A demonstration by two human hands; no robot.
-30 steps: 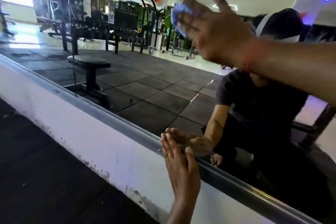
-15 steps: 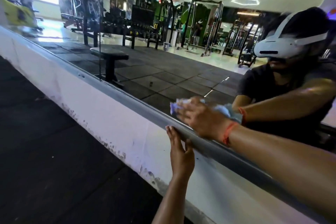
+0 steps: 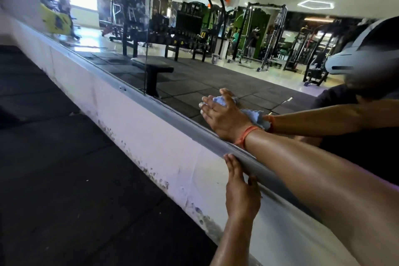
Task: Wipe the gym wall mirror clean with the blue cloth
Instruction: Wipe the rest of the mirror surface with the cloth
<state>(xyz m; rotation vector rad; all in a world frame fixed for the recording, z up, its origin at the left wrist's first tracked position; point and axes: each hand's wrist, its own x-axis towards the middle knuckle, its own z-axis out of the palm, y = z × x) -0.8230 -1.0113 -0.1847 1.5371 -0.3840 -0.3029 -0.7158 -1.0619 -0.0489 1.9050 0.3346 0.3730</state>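
Note:
The wall mirror (image 3: 194, 54) runs along the wall and reflects the gym. My right hand (image 3: 224, 117) presses the pale blue cloth (image 3: 220, 101) flat against the glass just above the mirror's grey bottom frame (image 3: 172, 114). Most of the cloth is hidden under the palm; a corner shows between the fingers, and its reflection shows beside the wrist. An orange band circles that wrist. My left hand (image 3: 240, 190) lies flat and empty against the white wall below the frame, fingertips touching the frame's lower edge.
The white wall strip (image 3: 129, 127) under the mirror is scuffed along its base. Black rubber floor mats (image 3: 64, 168) fill the left. In the reflection are a bench, weight racks, machines and my own reflection with a white headset.
My right hand with the cloth came down from high on the glass to the bottom edge, then slid slightly along it. The left hand stayed on the wall.

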